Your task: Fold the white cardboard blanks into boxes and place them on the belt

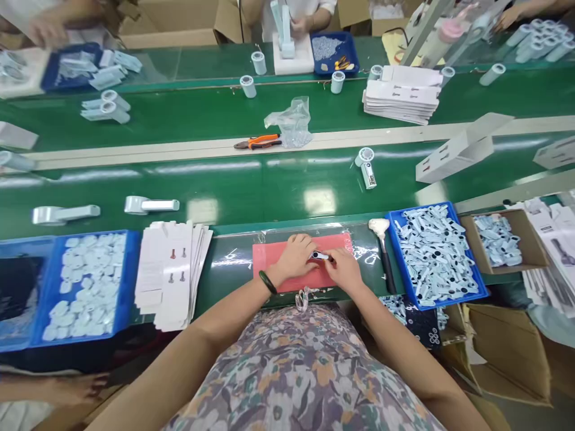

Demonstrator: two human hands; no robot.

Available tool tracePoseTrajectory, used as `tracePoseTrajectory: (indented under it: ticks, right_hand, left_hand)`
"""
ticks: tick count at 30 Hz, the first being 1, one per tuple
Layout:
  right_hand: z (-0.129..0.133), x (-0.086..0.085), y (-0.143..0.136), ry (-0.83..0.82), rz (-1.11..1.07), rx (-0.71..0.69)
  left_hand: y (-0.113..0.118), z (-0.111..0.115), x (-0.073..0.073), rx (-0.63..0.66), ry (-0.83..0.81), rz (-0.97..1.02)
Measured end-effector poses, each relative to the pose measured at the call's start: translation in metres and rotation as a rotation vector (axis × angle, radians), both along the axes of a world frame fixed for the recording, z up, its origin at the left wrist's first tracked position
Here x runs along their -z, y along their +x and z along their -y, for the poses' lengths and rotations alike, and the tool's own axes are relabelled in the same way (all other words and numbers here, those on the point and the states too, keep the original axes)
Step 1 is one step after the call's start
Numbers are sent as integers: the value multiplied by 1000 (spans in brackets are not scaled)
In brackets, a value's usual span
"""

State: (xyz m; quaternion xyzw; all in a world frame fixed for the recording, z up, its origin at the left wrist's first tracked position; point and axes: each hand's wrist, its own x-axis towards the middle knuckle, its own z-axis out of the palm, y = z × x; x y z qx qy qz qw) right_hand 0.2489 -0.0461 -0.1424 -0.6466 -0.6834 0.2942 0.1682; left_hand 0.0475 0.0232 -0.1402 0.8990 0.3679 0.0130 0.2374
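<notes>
Over the red mat (267, 254), my left hand (295, 256) and my right hand (345, 269) meet at a small white plastic piece with a black end (318, 255). The fingers of both hands are closed about it, the left from one side and the right from the other. Part of the piece is hidden by the fingers. A dark bangle (268, 282) circles my left wrist. To the right of the mat lies a mallet (384, 254) with a white head and black handle.
A blue bin (483, 290) of small white parts stands right, beside a cardboard box (534, 251). At left are flattened cartons (168, 269) and a blue tray (129, 281) of white pieces. Pliers (258, 142) lie across the green line; other people work opposite.
</notes>
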Motion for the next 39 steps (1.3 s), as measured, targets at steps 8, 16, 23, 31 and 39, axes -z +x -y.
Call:
tracePoseTrajectory:
  ticks: [8, 16, 23, 31, 39]
  right_hand:
    - [-8, 6, 9, 53, -16, -58]
    - [-3, 12, 2, 59, 121, -92]
    - [-1, 18, 3, -13, -18, 117]
    - [-2, 14, 13, -273, -61, -94]
    - [5, 11, 6, -233, 13, -114]
  left_hand:
    - [0, 9, 24, -105, -79, 293]
    - [-4, 11, 23, -73, -74, 312]
    - [-1, 10, 27, -119, -66, 282]
    - [-4, 37, 16, -135, -99, 267]
    - [7, 47, 14, -276, -175, 142]
